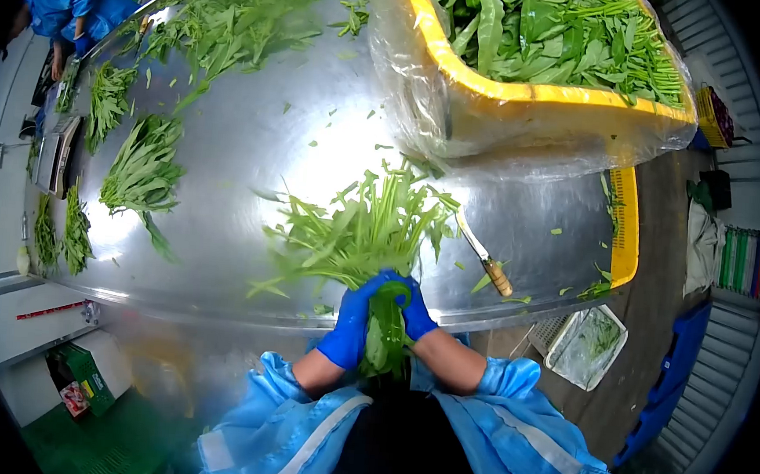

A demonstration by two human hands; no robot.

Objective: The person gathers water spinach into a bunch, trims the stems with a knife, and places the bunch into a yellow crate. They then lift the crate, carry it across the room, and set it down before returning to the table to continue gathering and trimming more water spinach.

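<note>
My left hand [353, 323] and my right hand [418, 314], both in blue gloves, are closed around a bunch of leafy greens [372, 228] at the near edge of the metal table. Its stems fan out away from me, and long leaves hang toward my body between my wrists. The greens look like water spinach. To the right of the bunch lies a knife [484, 255] with a wooden handle and its blade pointing away. My fingertips are partly hidden behind the leaves.
A yellow crate [496, 88] lined with clear plastic, full of greens, stands at the far right. Tied-looking bunches [142, 168] and a scale-like device [56, 154] lie at left. Another person [70, 8] works far left. A white basket [586, 346] sits below the table's right edge.
</note>
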